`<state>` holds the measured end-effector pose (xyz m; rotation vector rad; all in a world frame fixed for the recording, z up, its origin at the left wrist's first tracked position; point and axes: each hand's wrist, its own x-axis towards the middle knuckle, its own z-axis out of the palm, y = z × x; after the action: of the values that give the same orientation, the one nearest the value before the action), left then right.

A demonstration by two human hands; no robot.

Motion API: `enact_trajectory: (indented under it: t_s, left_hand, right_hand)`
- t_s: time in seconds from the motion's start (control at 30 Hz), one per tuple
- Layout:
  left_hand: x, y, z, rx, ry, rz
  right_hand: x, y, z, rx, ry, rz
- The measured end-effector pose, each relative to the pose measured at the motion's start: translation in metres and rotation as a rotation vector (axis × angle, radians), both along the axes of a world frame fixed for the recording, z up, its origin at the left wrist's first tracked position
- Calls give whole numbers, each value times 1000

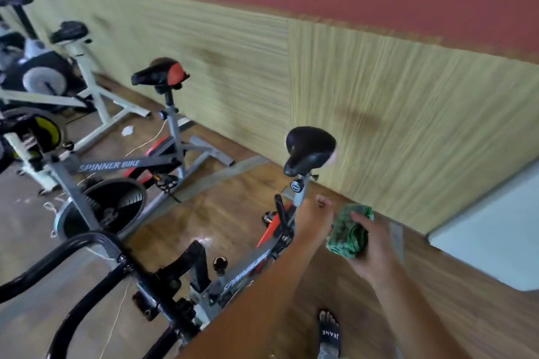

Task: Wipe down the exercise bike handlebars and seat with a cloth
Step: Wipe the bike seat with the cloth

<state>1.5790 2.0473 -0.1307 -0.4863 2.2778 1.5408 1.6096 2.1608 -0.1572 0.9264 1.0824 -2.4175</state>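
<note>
where blurred, perhaps neighbouring bikes [122, 166]

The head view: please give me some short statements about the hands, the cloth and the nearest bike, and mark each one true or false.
1. The right hand holds the green cloth in its grip. True.
2. The cloth lies on the black seat. False: it is in the hand, below the seat and apart from it.
3. The left hand is near the seat post. True.
4. The left hand holds the black handlebars. False: the handlebars are untouched, at lower left.
5. The nearest seat is red. False: it is black.
</note>
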Motion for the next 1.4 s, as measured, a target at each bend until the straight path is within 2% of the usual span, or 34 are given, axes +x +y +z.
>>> enact_trajectory:
  t_s: [0.27, 0.37, 0.53, 0.63, 0.77, 0.83, 0.93, 1.1, 1.2, 1.27, 1.33, 1.37, 1.4]
  left_hand:
    - [-84, -7, -39, -26, -100, 226]
    - [-113, -7, -54, -31, -148, 262]
    - [-169, -9, -69, -107, -125, 301]
    - [-205, -23, -77, -159, -81, 432]
    - [-244, -48, -93, -285, -222, 484]
    - [-261, -60, -114, -211, -293, 483]
    - [-273, -74, -145, 66, -404, 446]
    - [-275, -90, -184, 561, -521, 771]
    - [-265, -98, -204, 775, -568, 971]
    - [-256, -102, -213, 834, -601, 1047]
    - [-252, -101, -218, 892, -585, 1123]
    - [-253, -99, -219, 927, -581, 1164]
    - [-254, -98, -220, 934, -580, 1186]
  right_hand:
    - [-109, 11, -27, 97, -86, 192]
    - [-144, 8, -29, 131, -98, 212]
    - [-196, -2, -27, 241, -52, 231]
    - [-228, -9, -34, 420, 28, 264]
    - [-261, -24, -59, 771, 192, 403]
    - [-271, -35, -77, 975, 332, 515]
    - [-275, -56, -107, 1176, 529, 640]
    - [-270, -88, -151, 1544, 706, 917]
    - [-281, -102, -171, 1767, 979, 1167]
    - [-292, -102, -177, 1817, 1194, 1391]
    - [-318, -101, -175, 1778, 1422, 1602]
    - [-339, -103, -175, 1773, 1464, 1698]
    - [-362, -107, -174, 1812, 1399, 1798]
